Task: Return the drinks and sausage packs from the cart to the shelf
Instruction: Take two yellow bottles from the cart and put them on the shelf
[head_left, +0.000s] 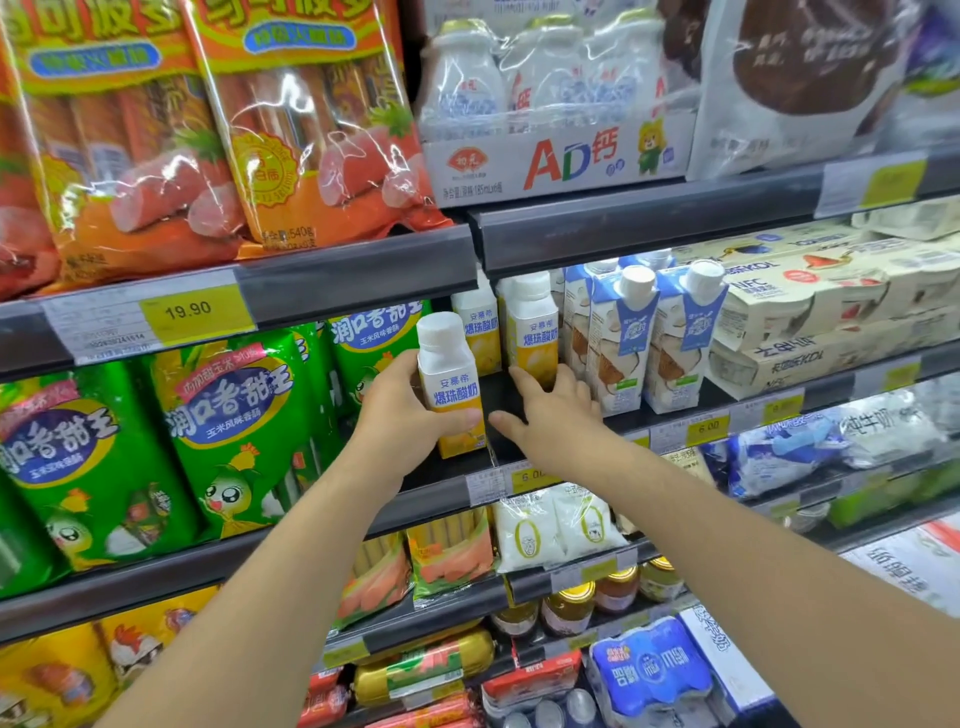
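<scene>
Yellow drink bottle (451, 387) upright in left hand (400, 410) grip, right hand (550, 410) beside, empty

Your two forearms are bare, you wear no sleeves on them. Your left hand (410, 402) and right hand (553, 415) have no gloves, rings or watch.

Three yellow-and-white drink bottles (451, 384) show: one in a hand and two standing on the shelf (545, 457) behind it. Right of those bottles stand about four blue-and-white cartons (685, 338). Left of the bottles hang three green sausage packs (234, 426). Above the green packs sit two whole orange sausage packs (306, 124). Two hands (400, 410) reach in.
</scene>
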